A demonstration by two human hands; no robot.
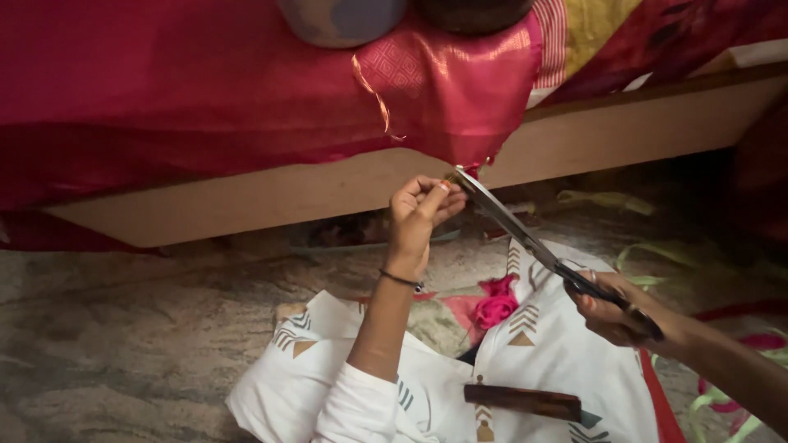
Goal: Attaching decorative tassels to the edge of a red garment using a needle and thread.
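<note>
A wide magenta silk cloth point(205, 90) drapes over a low wooden platform point(328, 184), and one shiny corner of it hangs past the platform's front edge. Below that edge, on the mottled floor point(98, 344), lies a white printed garment point(542, 353) with a dark brown comb point(522, 401) on it and a small pink fabric scrap point(495, 308) beside its neckline. Long steel scissors point(525, 238) slant up from lower right toward the hanging corner. The right hand point(611, 312) is closed through their handles; the left hand point(419, 212) pinches something small just under the corner, right at the blade tips, though what it grips is too fine to tell, likely a loose thread or fringe. This looks like trimming the cloth's edge. The next snip calls for a taut thread and blades kept clear of the fingertips. The platform edge sits close above; open room lies below and rightward, among green ribbon strips point(648, 262).
</note>
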